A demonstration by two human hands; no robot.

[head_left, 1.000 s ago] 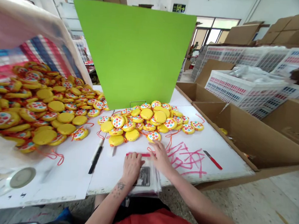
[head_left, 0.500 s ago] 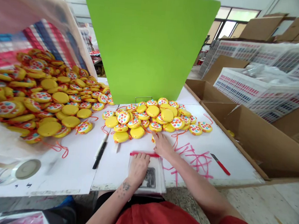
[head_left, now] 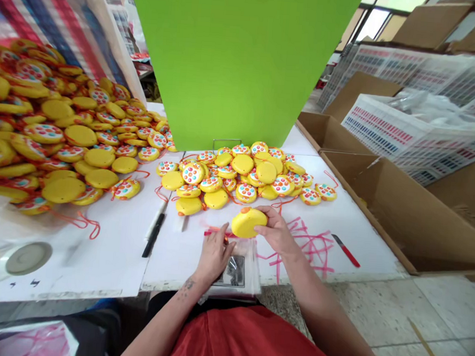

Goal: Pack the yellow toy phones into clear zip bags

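Toy pile [head_left: 241,173] just beyond hands

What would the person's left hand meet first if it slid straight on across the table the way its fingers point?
Probably the yellow toy held in the right hand, just beyond the left hand on the clear bag. If the hand passes under the toy, the heap of yellow toys comes next; depth is unclear.

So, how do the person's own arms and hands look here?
Both hands are bare, without gloves, rings or a watch. The left hand belongs to an arm with a small dark tattoo near the wrist. The right hand shows no markings. No sleeves reach the forearms; red clothing appears below.
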